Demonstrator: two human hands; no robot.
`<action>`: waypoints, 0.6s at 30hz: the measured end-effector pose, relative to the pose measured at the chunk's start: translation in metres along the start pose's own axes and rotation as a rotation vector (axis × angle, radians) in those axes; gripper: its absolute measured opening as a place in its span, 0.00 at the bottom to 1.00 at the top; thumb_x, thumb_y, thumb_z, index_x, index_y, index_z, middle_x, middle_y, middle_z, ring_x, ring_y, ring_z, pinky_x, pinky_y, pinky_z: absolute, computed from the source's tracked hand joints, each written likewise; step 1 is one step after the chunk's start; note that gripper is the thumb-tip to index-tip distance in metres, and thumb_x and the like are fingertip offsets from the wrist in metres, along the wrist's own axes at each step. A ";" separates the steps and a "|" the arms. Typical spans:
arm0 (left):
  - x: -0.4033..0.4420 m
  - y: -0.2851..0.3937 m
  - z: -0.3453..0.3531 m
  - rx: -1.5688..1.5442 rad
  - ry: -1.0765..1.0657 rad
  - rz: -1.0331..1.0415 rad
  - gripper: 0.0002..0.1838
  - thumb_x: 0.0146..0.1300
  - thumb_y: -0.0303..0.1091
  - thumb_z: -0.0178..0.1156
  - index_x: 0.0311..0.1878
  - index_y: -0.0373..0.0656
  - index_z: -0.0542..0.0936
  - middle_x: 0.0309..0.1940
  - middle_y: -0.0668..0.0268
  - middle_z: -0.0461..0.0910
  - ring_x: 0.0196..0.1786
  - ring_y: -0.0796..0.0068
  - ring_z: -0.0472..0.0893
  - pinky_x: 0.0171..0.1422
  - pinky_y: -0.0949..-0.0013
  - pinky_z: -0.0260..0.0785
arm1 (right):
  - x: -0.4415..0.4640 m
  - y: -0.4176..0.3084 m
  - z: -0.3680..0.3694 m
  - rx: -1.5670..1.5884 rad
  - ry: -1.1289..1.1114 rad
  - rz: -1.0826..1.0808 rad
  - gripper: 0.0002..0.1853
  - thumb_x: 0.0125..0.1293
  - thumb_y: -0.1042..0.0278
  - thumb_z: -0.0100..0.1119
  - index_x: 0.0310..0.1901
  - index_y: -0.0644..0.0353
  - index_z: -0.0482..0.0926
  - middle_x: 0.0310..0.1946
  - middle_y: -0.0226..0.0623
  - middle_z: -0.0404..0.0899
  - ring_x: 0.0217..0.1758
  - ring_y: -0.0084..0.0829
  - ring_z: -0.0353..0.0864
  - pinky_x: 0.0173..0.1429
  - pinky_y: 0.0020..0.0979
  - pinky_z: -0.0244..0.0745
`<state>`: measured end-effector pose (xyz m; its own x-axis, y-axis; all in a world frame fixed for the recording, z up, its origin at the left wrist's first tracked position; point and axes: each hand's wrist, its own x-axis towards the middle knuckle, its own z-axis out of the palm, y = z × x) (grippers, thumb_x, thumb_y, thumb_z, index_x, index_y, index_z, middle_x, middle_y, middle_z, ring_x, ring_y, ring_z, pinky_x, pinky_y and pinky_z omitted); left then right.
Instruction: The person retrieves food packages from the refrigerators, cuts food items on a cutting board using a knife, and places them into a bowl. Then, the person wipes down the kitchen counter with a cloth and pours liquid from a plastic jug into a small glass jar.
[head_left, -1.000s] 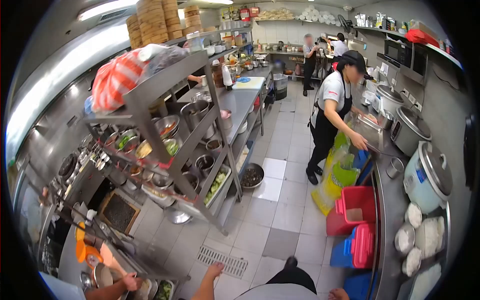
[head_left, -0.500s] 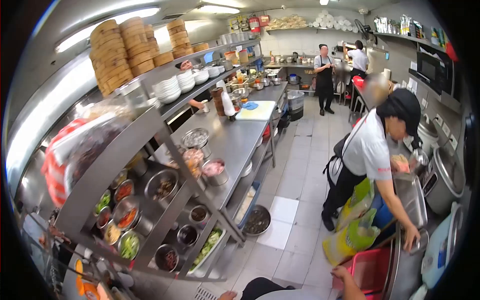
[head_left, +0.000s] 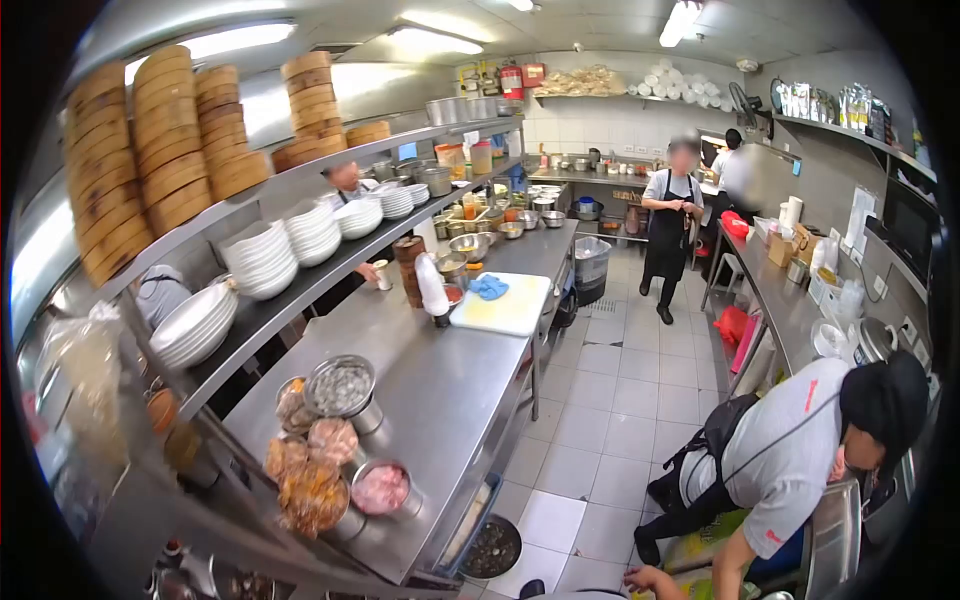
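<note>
My right hand (head_left: 652,581) shows at the bottom edge, beside the co-worker's dark trousers and lowered arm. Its fingers look loosely apart, and I see nothing in them. My left hand is out of view. Close by on the right, a co-worker (head_left: 770,450) in a white shirt and black cap bends over a metal container (head_left: 835,530); that person's hand is cut off at the lower edge. On the floor to the left of my right hand stands a dark metal bowl (head_left: 492,548).
A steel worktable (head_left: 440,400) on the left bears bowls of raw meat (head_left: 382,487) and a cutting board (head_left: 510,310). Above it, a shelf holds white bowls (head_left: 262,258) and bamboo steamers (head_left: 165,130). A person in a black apron (head_left: 672,225) stands in the tiled aisle.
My view has moved forward, and the vegetable containers have dropped out of sight. My left hand has left the frame. The aproned person looks nearer; the co-worker at right bends lower.
</note>
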<state>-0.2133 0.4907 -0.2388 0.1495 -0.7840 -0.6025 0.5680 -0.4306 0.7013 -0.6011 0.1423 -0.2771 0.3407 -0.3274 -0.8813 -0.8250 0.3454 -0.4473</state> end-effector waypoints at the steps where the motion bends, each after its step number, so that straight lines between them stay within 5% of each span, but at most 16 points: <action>1: 0.047 0.041 0.004 0.085 -0.033 0.058 0.25 0.63 0.47 0.64 0.58 0.42 0.77 0.42 0.69 0.82 0.39 0.77 0.78 0.41 0.68 0.72 | 0.001 -0.009 -0.013 0.010 -0.005 0.008 0.23 0.65 0.55 0.63 0.58 0.55 0.74 0.42 0.33 0.84 0.33 0.29 0.84 0.34 0.34 0.78; 2: 0.100 0.066 -0.002 0.714 0.087 0.139 0.21 0.67 0.51 0.60 0.50 0.42 0.77 0.32 0.65 0.80 0.31 0.74 0.78 0.30 0.65 0.72 | 0.002 -0.023 -0.026 0.150 0.050 -0.068 0.19 0.67 0.58 0.61 0.56 0.55 0.74 0.43 0.35 0.84 0.35 0.33 0.85 0.34 0.36 0.77; 3: 0.147 0.091 -0.012 0.499 0.043 -0.138 0.30 0.64 0.49 0.64 0.65 0.46 0.71 0.37 0.73 0.77 0.34 0.81 0.73 0.34 0.72 0.69 | 0.004 -0.037 -0.036 0.292 0.105 -0.142 0.15 0.68 0.61 0.59 0.54 0.55 0.74 0.43 0.37 0.84 0.38 0.36 0.86 0.35 0.38 0.77; 5: 0.173 0.183 0.033 0.505 0.098 -0.113 0.33 0.64 0.50 0.64 0.69 0.49 0.67 0.38 0.72 0.76 0.36 0.81 0.73 0.35 0.74 0.70 | 0.028 -0.052 -0.063 0.406 0.085 -0.100 0.19 0.67 0.61 0.61 0.56 0.56 0.72 0.41 0.37 0.83 0.33 0.34 0.84 0.34 0.36 0.78; 7: 0.218 0.228 0.053 0.489 0.083 -0.078 0.29 0.67 0.48 0.60 0.67 0.47 0.69 0.37 0.72 0.77 0.34 0.80 0.75 0.33 0.73 0.70 | 0.047 -0.076 -0.087 0.362 0.109 -0.019 0.19 0.66 0.62 0.62 0.55 0.57 0.72 0.42 0.38 0.83 0.34 0.36 0.85 0.34 0.36 0.78; 10: 0.265 0.278 0.076 0.272 0.019 -0.047 0.32 0.68 0.48 0.59 0.70 0.46 0.64 0.61 0.63 0.73 0.55 0.69 0.79 0.57 0.63 0.73 | 0.097 -0.104 -0.123 0.404 0.077 -0.008 0.19 0.66 0.62 0.62 0.55 0.57 0.73 0.42 0.38 0.83 0.35 0.37 0.85 0.34 0.37 0.79; 18: 0.345 0.313 0.131 0.089 0.042 -0.090 0.35 0.68 0.50 0.60 0.71 0.41 0.63 0.62 0.62 0.74 0.56 0.64 0.79 0.56 0.63 0.75 | 0.167 -0.228 -0.259 0.351 0.008 -0.084 0.14 0.64 0.64 0.63 0.48 0.60 0.78 0.38 0.40 0.84 0.32 0.38 0.85 0.33 0.41 0.79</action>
<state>-0.0898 0.0266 -0.1774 0.1357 -0.7217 -0.6788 0.5071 -0.5380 0.6734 -0.4725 -0.2193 -0.2831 0.3955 -0.3741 -0.8389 -0.5888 0.5977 -0.5441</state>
